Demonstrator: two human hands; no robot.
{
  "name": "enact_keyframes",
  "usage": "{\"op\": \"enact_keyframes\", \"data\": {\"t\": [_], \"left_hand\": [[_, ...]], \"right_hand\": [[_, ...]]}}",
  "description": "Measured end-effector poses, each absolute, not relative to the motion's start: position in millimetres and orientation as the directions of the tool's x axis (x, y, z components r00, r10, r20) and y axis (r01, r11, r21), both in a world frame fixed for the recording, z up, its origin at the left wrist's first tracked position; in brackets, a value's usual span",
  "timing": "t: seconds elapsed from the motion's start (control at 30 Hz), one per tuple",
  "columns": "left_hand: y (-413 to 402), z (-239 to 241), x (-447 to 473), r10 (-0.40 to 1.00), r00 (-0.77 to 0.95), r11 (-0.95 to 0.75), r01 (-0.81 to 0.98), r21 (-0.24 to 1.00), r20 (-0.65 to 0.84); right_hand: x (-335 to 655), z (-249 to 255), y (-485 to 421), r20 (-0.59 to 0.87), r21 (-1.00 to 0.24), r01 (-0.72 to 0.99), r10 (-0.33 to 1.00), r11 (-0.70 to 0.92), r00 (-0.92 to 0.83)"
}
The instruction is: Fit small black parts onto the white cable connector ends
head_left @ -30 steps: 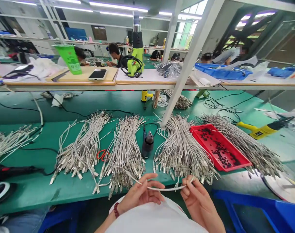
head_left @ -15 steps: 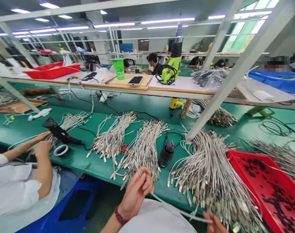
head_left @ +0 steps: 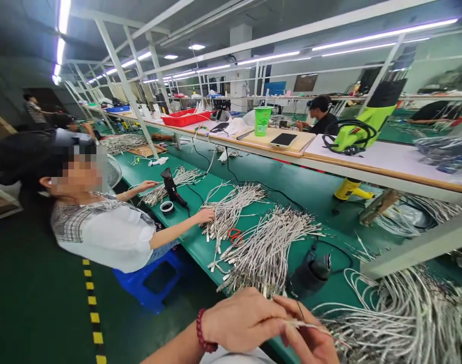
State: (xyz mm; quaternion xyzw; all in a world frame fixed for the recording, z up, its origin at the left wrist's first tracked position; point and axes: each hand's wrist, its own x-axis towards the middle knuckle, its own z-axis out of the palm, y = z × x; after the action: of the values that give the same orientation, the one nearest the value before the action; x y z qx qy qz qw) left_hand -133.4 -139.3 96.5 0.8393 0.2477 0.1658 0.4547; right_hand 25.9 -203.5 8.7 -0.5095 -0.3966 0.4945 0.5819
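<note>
My left hand [head_left: 244, 319], with a red bead bracelet at the wrist, is closed in a pinch on one end of a thin white cable [head_left: 310, 326] at the bottom of the view. Just to its right my right hand [head_left: 310, 341] is closed on the same cable, fingers touching the left hand's. Both hands hover at the near edge of the green bench [head_left: 322, 202]. A pile of white cables [head_left: 266, 247] lies just beyond them, with a dark heat gun [head_left: 310, 270] beside it. Another big cable heap [head_left: 409, 318] lies to the right.
A co-worker in a white shirt [head_left: 101, 235] sits on a blue stool [head_left: 151, 275] at left, one hand on another cable bundle [head_left: 231, 207]. Red scissors [head_left: 235, 234] lie between bundles. A raised shelf [head_left: 386, 162] carries a green cup [head_left: 261, 120], a phone [head_left: 284, 139] and a lime heat gun [head_left: 362, 129].
My view has swung far left, bringing the seated co-worker into view and losing the red tray. My two hands have come together on the cable, which was stretched between them before.
</note>
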Motion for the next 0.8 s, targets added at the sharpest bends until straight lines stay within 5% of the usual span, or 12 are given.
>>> {"op": "enact_keyframes", "data": {"t": [0.33, 0.8], "left_hand": [[-152, 86, -138, 0.73, 0.674, -0.274, 0.438, 0.856, -0.111], [-151, 69, -83, 0.655, 0.738, -0.099, 0.297, 0.95, -0.163]], "right_hand": [[39, 27, -194, 0.171, -0.979, -0.082, 0.968, 0.189, 0.186], [63, 24, -221, 0.103, -0.986, -0.065, 0.866, 0.154, 0.489]]}}
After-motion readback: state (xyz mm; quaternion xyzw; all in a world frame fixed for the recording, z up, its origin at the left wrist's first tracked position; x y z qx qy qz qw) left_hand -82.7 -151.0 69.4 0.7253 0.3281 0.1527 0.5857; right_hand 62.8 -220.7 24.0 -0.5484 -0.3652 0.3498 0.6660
